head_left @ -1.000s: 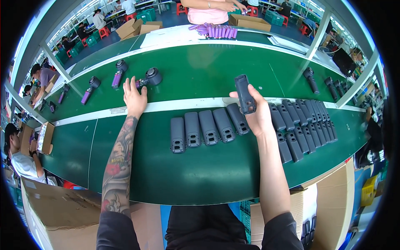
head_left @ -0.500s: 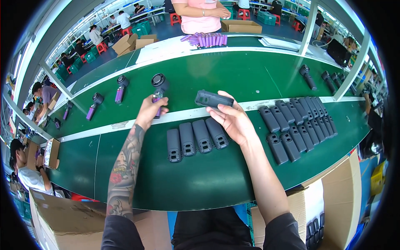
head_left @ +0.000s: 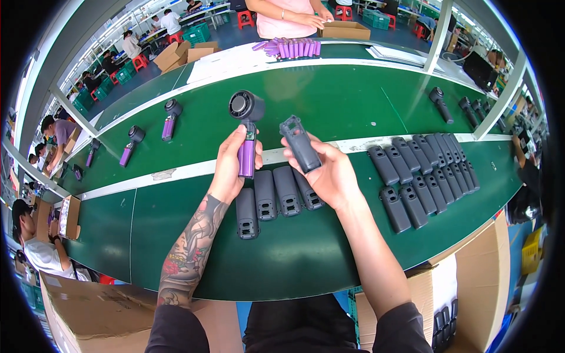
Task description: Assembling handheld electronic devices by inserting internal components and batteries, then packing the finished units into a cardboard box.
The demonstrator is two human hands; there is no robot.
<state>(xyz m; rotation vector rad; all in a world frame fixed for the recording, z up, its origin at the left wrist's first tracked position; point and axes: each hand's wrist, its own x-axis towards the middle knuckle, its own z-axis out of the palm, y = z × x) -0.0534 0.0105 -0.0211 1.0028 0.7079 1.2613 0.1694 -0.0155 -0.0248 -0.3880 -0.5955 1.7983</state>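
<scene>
My left hand (head_left: 228,162) grips a handheld fan (head_left: 246,107) by its handle, where a purple battery cell and a small circuit board lie bare. The fan's round dark grey head points up. My right hand (head_left: 334,176) holds a dark grey handle shell (head_left: 301,146), tilted, its hollow side showing. Fan and shell are close together but apart. Below them on the green bench stand several similar shells (head_left: 266,197) in a row, partly hidden behind my hands at their upper ends.
Several more shells (head_left: 415,206) lie in rows at the right. Other fans (head_left: 170,120) with bare purple cells rest on the green belt (head_left: 329,97) at the left. Purple cells (head_left: 294,49) are heaped across the belt before a person in pink. Cardboard boxes (head_left: 94,306) flank me.
My left hand has lifted the fan off the belt and brought it rightward, nearer the shell. My right hand has turned the shell from lying sideways to nearly upright.
</scene>
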